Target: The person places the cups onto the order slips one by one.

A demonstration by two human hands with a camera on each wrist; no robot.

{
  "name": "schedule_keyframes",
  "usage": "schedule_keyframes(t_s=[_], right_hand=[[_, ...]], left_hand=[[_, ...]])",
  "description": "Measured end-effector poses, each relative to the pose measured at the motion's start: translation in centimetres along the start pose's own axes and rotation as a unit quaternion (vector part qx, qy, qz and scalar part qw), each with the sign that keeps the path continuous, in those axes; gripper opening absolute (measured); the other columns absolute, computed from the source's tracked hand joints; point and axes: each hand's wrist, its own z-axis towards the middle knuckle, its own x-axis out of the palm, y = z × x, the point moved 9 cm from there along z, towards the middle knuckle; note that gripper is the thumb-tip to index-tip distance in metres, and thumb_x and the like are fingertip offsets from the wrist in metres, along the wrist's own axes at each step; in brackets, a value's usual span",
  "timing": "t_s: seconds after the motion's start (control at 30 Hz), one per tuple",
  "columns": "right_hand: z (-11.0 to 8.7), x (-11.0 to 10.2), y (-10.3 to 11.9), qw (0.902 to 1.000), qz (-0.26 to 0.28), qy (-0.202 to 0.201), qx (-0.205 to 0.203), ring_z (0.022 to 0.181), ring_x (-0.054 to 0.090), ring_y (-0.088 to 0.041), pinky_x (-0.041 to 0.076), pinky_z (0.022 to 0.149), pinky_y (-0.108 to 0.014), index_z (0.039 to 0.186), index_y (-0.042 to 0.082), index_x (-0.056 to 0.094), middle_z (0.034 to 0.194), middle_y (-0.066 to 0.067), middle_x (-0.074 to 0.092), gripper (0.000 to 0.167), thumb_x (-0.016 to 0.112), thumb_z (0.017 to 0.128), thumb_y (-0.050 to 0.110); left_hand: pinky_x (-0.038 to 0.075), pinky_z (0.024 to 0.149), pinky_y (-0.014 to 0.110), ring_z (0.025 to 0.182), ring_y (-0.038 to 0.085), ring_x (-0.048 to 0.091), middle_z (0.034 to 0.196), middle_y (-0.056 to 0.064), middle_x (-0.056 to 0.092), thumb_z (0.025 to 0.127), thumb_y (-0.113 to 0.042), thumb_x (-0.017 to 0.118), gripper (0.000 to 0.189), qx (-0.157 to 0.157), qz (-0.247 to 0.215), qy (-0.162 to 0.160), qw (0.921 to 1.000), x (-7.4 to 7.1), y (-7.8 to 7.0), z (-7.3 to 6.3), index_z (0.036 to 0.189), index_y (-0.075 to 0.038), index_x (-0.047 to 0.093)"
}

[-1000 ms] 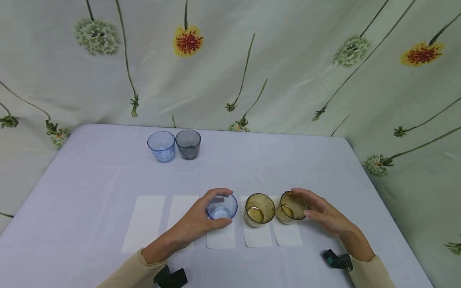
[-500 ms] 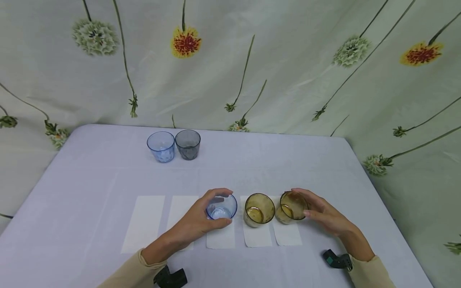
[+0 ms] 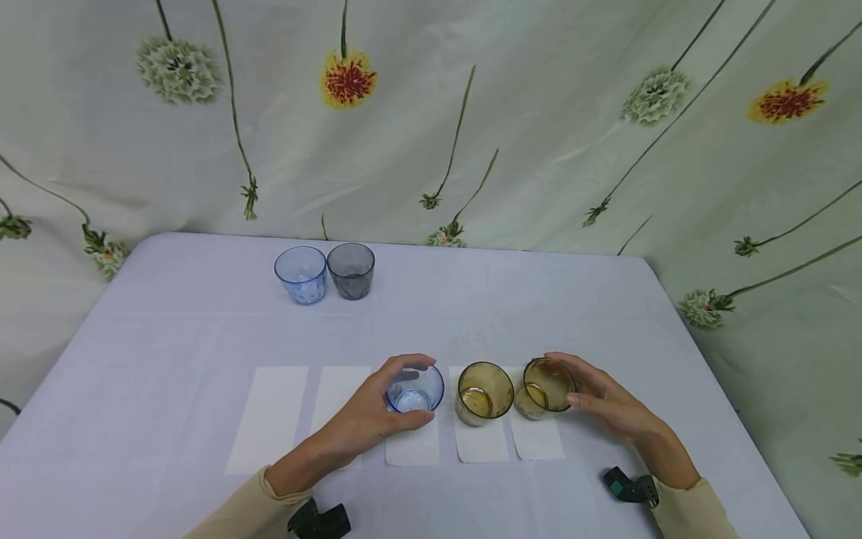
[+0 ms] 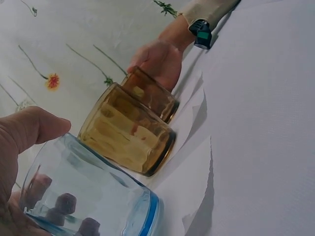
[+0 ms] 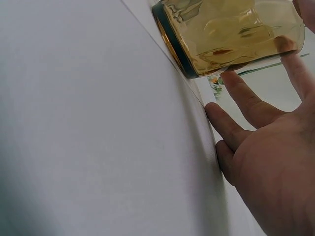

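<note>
My left hand [image 3: 373, 408] grips a clear blue glass [image 3: 415, 391] between thumb and fingers, over the middle white paper strip [image 3: 412, 448]. In the left wrist view its fingertips show through the glass wall. My right hand [image 3: 609, 400] holds an amber glass [image 3: 551, 385] at the right end of the row, thumb on the near side of the rim and fingers on the far side. The right wrist view shows fingertips against that glass's side, its base close to the table. Between the two held glasses stands another amber glass [image 3: 485, 393], upright on a paper strip.
A second blue glass [image 3: 301, 275] and a grey glass [image 3: 352, 271] stand side by side at the table's back left. Two more paper strips [image 3: 269, 419] lie left of the held blue glass. A flowered cloth [image 3: 539, 112] hangs behind the white table [image 3: 498, 307].
</note>
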Motion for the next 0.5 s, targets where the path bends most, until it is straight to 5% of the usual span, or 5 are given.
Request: schedule_keyframes(t_s=[0.5], right_hand=[[0.08,0.06,-0.14,1.0000,0.004,0.002,0.004,0.148,0.029,-0.015,0.023,0.116,-0.018,0.154,-0.008,0.020,0.160,-0.007,0.035,0.059,0.040,0.098,-0.012]], left_hand=[[0.043,0.101,0.046,0.129,0.032,0.046,0.148,0.006,0.046,0.082,-0.021,0.083,0.066,0.014,0.039,-0.005,0.9991,0.13,-0.17,-0.09,0.140,-0.026,0.051]])
